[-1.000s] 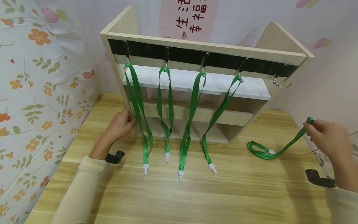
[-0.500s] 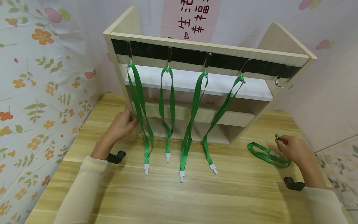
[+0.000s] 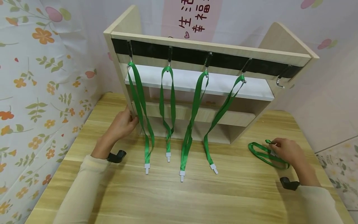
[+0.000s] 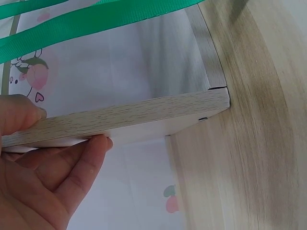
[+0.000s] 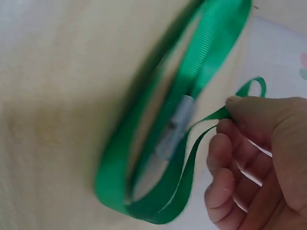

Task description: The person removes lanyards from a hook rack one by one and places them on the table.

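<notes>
My left hand grips the left side panel of a pale wooden shelf unit; in the left wrist view the thumb lies on one face and the fingers on the other. At right, my right hand pinches the strap of a green lanyard between thumb and index finger, a small loop poking out past the fingertips. The rest of that lanyard lies looped low over the table, its pale clip blurred in the right wrist view. Several other green lanyards hang from hooks on the unit, white clips down.
A bare metal hook sits at the right end of the black strip. The wood-grain table runs under everything. Flowered cloth covers the wall at left, and printed sheeting stands behind the unit.
My right hand has come left and down from the far right, still pinching the lanyard, whose stretched strap has slackened into a loop. My left hand keeps its grip on the panel.
</notes>
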{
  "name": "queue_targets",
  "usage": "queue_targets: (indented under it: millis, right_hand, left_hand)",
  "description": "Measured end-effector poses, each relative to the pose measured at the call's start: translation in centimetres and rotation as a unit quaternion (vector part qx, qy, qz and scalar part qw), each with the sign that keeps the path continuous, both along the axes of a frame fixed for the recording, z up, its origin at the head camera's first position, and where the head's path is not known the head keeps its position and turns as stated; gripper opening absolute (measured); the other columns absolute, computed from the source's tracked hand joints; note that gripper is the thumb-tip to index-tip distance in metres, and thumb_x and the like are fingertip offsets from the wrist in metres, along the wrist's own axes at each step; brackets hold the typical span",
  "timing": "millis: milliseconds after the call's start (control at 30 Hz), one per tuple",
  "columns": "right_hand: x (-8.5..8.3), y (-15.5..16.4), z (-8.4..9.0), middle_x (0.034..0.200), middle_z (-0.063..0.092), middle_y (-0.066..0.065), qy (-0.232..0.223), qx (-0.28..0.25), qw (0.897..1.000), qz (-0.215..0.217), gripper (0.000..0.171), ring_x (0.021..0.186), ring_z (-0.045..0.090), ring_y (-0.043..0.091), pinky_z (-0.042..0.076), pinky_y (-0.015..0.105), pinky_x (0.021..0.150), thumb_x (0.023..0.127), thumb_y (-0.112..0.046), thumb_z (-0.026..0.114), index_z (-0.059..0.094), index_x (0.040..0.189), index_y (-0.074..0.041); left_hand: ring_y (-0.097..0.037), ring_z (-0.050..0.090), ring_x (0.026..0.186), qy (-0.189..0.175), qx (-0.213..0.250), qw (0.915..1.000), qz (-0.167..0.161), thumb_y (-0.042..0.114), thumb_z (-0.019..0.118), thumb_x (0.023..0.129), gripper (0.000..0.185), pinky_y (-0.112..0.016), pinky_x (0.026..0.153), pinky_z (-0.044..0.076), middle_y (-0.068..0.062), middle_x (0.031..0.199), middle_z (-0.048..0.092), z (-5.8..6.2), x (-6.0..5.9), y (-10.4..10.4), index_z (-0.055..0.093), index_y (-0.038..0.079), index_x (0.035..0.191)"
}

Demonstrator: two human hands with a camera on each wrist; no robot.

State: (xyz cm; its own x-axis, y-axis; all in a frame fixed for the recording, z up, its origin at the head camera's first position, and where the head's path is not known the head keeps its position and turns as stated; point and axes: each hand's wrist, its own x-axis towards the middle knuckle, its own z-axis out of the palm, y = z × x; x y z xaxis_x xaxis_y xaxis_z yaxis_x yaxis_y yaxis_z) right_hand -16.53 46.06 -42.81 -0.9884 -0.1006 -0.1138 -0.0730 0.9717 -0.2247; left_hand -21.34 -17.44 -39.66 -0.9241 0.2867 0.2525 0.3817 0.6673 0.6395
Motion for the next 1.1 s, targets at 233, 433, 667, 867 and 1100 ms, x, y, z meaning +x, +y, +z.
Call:
queue_targets:
  millis: [233,433,667,867,1100]
  right_hand:
    - [0.2,-0.5,2.4,0.094,0.069,0.026,-0.016,-0.027,1.000,-0.002,0.040,0.070,0.064,0.027,0.047,0.038,0.056,0.097,-0.022,0.060,0.057,0.122,0.009]
    - [0.9,-2.1,6.8,0.096,0.070,0.023,-0.006,-0.017,1.000,0.009,0.049,0.071,0.065,0.027,0.047,0.037,0.056,0.097,-0.026,0.063,0.051,0.130,0.008]
    - [2.5,-6.2,12.1,0.075,0.069,0.007,0.164,-0.030,0.986,0.010,0.017,0.061,0.056,0.005,0.037,0.026,0.050,0.095,-0.019,0.065,0.072,0.100,-0.004]
    - [3.0,-11.1,13.3,0.068,0.055,-0.030,0.361,-0.148,0.919,0.054,0.006,0.056,0.045,-0.019,0.034,0.007,0.050,0.088,-0.003,0.071,0.073,0.083,-0.001]
    - [2.9,-15.1,14.5,0.077,0.058,-0.026,0.416,-0.204,0.883,0.078,0.009,0.064,0.050,-0.018,0.038,0.002,0.061,0.085,0.006,0.070,0.074,0.093,0.004]
  left_hand:
    - [-0.034,0.063,0.086,-0.005,0.005,1.0000,-0.001,0.000,0.050,0.096,0.039,-0.044,0.070,0.048,-0.026,0.107,0.067,0.2,0.2,0.1,0.038,0.002,0.133]
    - [-0.035,0.065,0.087,-0.006,0.007,1.0000,-0.002,0.000,0.050,0.096,0.039,-0.043,0.070,0.050,-0.026,0.108,0.067,0.1,0.2,0.1,0.039,0.002,0.133]
    - [-0.032,0.061,0.082,-0.012,0.005,0.9999,0.006,0.002,0.050,0.096,0.040,-0.040,0.067,0.046,-0.024,0.105,0.067,0.1,0.2,0.0,0.039,0.002,0.134]
    - [-0.028,0.055,0.071,-0.017,0.002,0.9998,0.006,0.002,0.049,0.096,0.038,-0.036,0.059,0.042,-0.021,0.096,0.067,0.1,0.2,0.0,0.039,0.003,0.132]
    - [-0.024,0.052,0.067,-0.022,0.000,0.9997,0.004,0.002,0.048,0.096,0.033,-0.034,0.057,0.041,-0.017,0.088,0.065,-0.1,-0.1,0.0,0.041,0.003,0.129]
